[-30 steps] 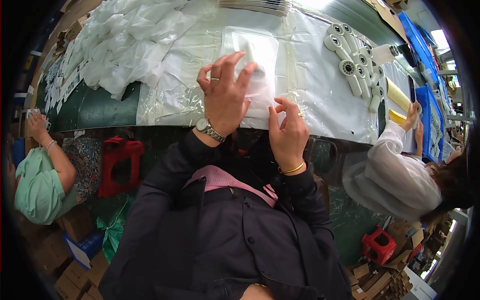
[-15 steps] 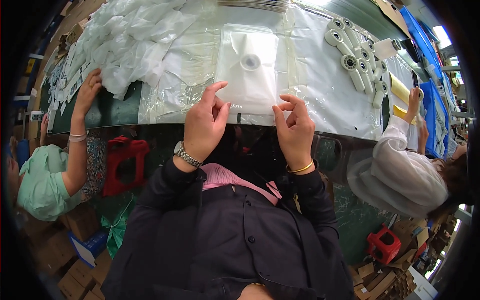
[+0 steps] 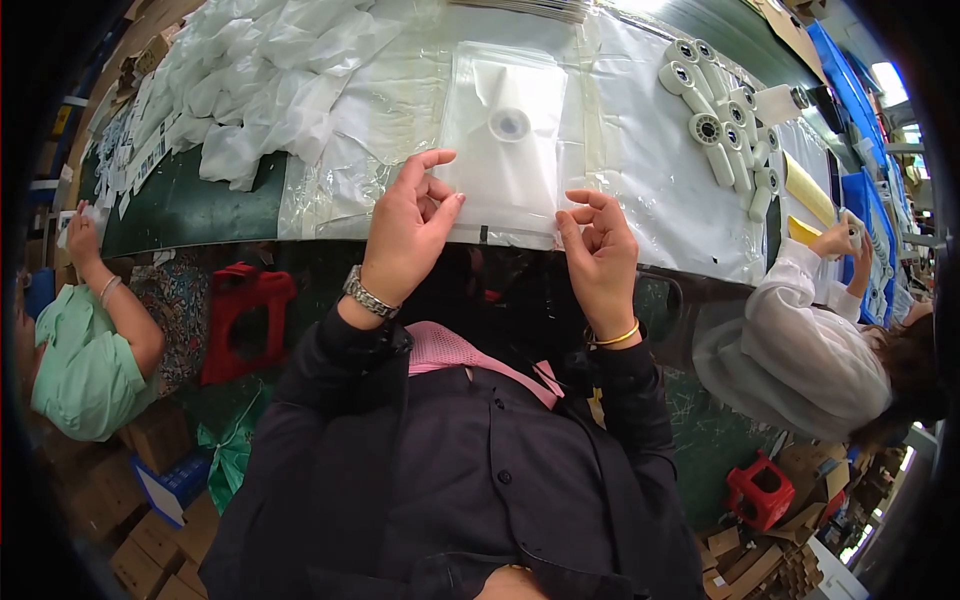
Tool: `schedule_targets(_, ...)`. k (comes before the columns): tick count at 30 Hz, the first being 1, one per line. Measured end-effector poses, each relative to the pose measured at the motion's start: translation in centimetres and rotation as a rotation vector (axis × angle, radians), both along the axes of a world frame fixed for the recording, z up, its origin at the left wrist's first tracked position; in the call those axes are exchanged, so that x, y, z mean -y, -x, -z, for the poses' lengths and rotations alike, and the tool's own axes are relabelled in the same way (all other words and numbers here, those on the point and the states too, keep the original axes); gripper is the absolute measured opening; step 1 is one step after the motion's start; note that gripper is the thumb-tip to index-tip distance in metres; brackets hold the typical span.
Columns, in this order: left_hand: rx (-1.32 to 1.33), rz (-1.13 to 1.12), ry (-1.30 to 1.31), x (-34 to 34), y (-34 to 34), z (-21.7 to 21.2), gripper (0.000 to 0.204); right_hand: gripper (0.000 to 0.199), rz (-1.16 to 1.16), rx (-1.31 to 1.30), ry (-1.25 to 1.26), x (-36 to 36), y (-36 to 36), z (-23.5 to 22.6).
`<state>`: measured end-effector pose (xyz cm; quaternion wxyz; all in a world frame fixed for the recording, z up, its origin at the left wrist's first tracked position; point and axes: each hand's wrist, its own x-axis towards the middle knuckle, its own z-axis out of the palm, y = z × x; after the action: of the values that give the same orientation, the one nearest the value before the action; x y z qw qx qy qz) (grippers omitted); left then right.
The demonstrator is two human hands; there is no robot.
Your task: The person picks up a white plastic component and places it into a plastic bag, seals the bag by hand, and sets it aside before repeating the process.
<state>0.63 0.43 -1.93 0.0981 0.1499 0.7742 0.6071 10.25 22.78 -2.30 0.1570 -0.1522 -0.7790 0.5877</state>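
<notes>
A stack of frosted, see-through plastic bags (image 3: 540, 170) lies flat in front of me on the table. A pale round disc (image 3: 510, 125) shows at the middle of the top one; whether it is inside or under the film I cannot tell. My left hand (image 3: 412, 225) is at the lower left edge of the stack, index finger and thumb apart, the other fingers curled. At the lower right edge, my right hand (image 3: 603, 250) has its thumb tip against the bags' side, with a small gap to the bent index finger. Neither hand visibly grips anything.
Crumpled white plastic bags (image 3: 270, 80) are heaped at the left. Several white handled pieces with round heads (image 3: 705, 130) lie at the right. Co-workers sit on both sides; a hand (image 3: 835, 238) at the right holds a small round white piece. Red stools (image 3: 245, 320) stand below the table.
My hands keep about the same place beside the bags, while the view shifts slightly. The left co-worker's hand has drawn back from the heap; the right co-worker's hand has come lower.
</notes>
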Motion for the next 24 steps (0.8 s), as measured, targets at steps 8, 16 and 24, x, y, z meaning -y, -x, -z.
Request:
schedule_targets(8,0.291,0.014,-0.100,0.9,0.4,-1.5,0.046,0.011,-0.050,-0.035,-0.266,0.8,-0.6,-1.9)
schedule_targets(16,0.314,0.057,-0.150,0.7,1.0,-0.9,0.047,0.015,-0.258,-0.220,-0.443,3.8,2.1,-2.2)
schedule_targets(24,0.332,0.065,-0.211,0.7,0.9,-0.8,0.049,0.016,-0.288,-0.121,-0.487,5.5,3.7,-1.8)
